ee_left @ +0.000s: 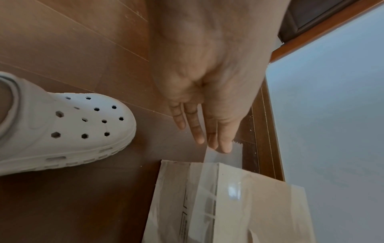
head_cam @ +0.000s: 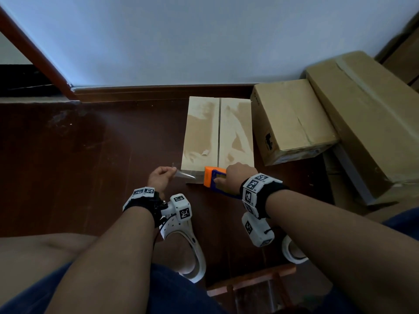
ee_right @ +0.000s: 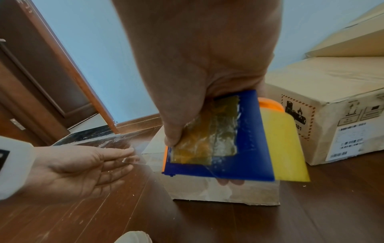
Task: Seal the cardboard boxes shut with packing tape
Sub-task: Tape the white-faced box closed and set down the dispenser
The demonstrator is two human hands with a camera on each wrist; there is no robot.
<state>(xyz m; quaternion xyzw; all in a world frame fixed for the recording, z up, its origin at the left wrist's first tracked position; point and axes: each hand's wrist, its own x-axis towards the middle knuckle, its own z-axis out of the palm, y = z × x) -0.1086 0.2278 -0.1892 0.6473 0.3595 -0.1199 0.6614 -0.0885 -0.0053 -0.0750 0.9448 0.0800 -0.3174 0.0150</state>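
L hand (head_cam: 161, 177) sits left of the near box, fingers nearly straight, thumb & fingertips (ee_left: 225, 144) pinching the clear tape strip (head_cam: 186, 174) w/ serrated end, pulled taut off the box's near-left corner. R hand (head_cam: 239, 175) wraps the blue/orange tape dispenser (head_cam: 214, 180), thumb on top, pressed at the near edge. 3 cardboard boxes on the dark wood floor (head_cam: 90, 155): small pale box (head_cam: 217, 132) centre, center seam untaped; medium box (head_cam: 292, 118) right; long box (head_cam: 362, 118) far right. 2 white clogs (head_cam: 183, 234).

Home interior: dark wood floor (head_cam: 90, 143), skirting board (head_cam: 158, 89), pale wall (head_cam: 204, 37), wooden door frame (head_cam: 36, 53), stacked cardboard boxes (head_cam: 292, 118).
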